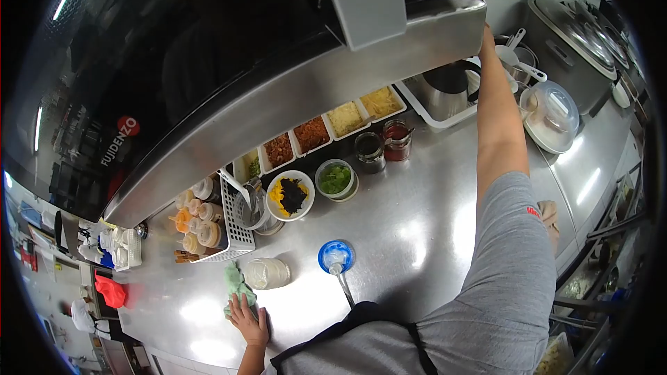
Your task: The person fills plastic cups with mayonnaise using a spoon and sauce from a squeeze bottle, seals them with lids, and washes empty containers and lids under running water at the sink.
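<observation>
At the lower left of the steel counter [417, 201], the green cloth [236, 279] lies crumpled just beside a squat jar [268, 274] with pale contents, though whether the two touch is hard to tell; the person's left hand [248, 321] rests on the cloth's near end, fingers spread and not clenched, pressing rather than gripping as far as the view shows; the right arm [501, 118] stretches up past a white tray [432, 122] with a steel pitcher [446, 90] in it, and its hand is hidden behind the edge of the dark-fronted appliance [229, 76], so one cannot tell whether it grasps anything or is free; the cloth looks thin, soft and limp, and should weigh next to nothing; it will likely fold and bunch under the fingers rather than keep a shape, and nothing about it seems fragile; if it is damp, which the picture does not settle, it may cling to the smooth metal or slide on it; the best hold is probably a flat palm over its bunched middle, or a pinch of the loose near edge; the jar, seemingly stiffer and heavier, stands close enough for a careless sweep to knock it
</observation>
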